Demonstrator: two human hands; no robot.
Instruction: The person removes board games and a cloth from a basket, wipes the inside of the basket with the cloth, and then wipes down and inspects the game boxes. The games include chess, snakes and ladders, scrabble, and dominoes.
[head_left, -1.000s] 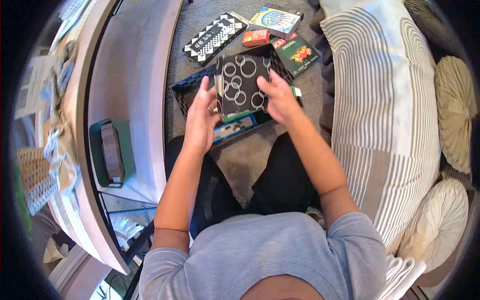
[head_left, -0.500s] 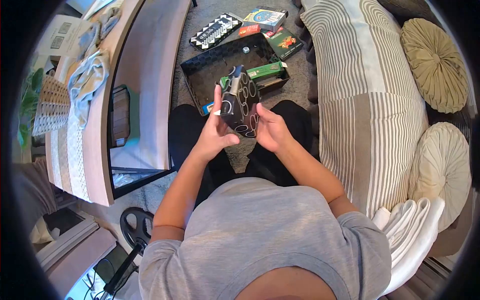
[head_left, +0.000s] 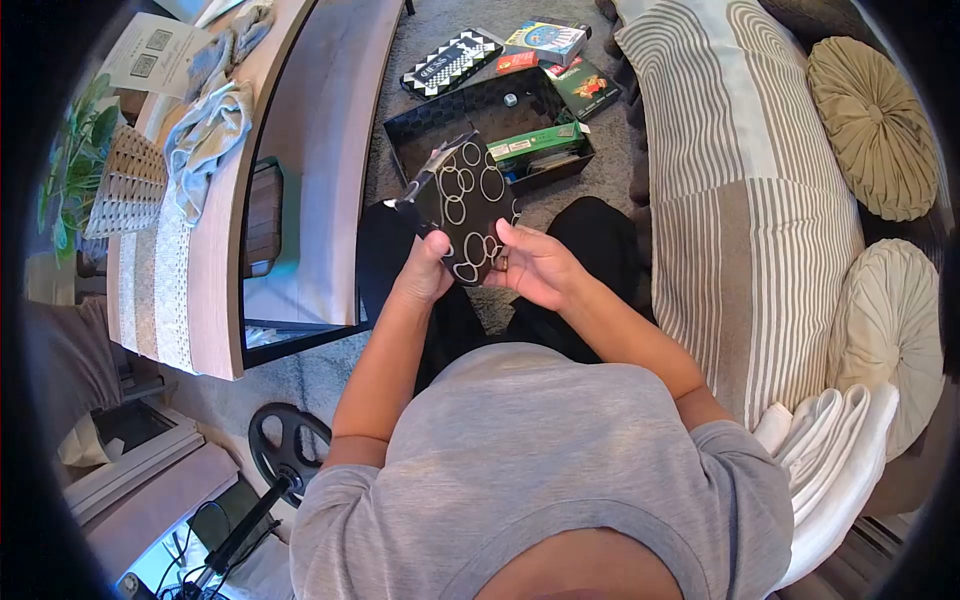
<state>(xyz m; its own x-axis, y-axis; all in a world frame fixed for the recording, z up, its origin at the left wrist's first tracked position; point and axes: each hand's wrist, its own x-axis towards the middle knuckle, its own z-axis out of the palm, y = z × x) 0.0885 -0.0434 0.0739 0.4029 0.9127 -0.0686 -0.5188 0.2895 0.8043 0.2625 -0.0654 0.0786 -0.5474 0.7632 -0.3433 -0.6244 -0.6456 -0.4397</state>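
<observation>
Between my hands is a dark box [head_left: 470, 205] with pale ring patterns, its patterned face turned up toward me. My left hand [head_left: 427, 268] grips its lower left edge, with the thumb on the near corner. My right hand [head_left: 538, 265] holds its lower right edge, thumb on top and a ring on one finger. Something shiny shows along the box's upper left edge. Behind it on the carpet stands a black woven basket [head_left: 420, 125] holding a green box [head_left: 535, 143] and a small cube [head_left: 510, 100].
A chess box [head_left: 452, 62], a blue and white box [head_left: 550, 40], a small red box [head_left: 517, 63] and a dark green box [head_left: 585, 88] lie beyond the basket. A wooden table [head_left: 215, 300] stands left; a striped sofa [head_left: 700, 220] is right.
The patterned box has turned so its broad face shows, and it sits slightly lower and to the left. Both hands have shifted their hold. The whole view has moved a little.
</observation>
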